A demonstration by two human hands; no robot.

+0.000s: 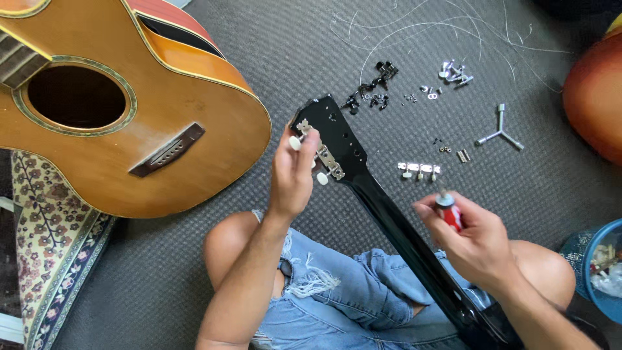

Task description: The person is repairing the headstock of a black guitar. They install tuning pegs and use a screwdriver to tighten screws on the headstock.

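Note:
A black guitar neck runs across my lap, its headstock pointing away over the grey carpet. My left hand grips the headstock's left edge, fingers on a silver tuner strip with white knobs. My right hand is closed around a red-handled screwdriver, held to the right of the neck, tip pointing up and away. A second silver tuner strip lies on the carpet just beyond that hand.
An orange acoustic guitar body lies at the left over a patterned rug. Black tuner parts, silver pegs, a three-armed silver wrench and loose strings are scattered ahead. A blue bucket stands right.

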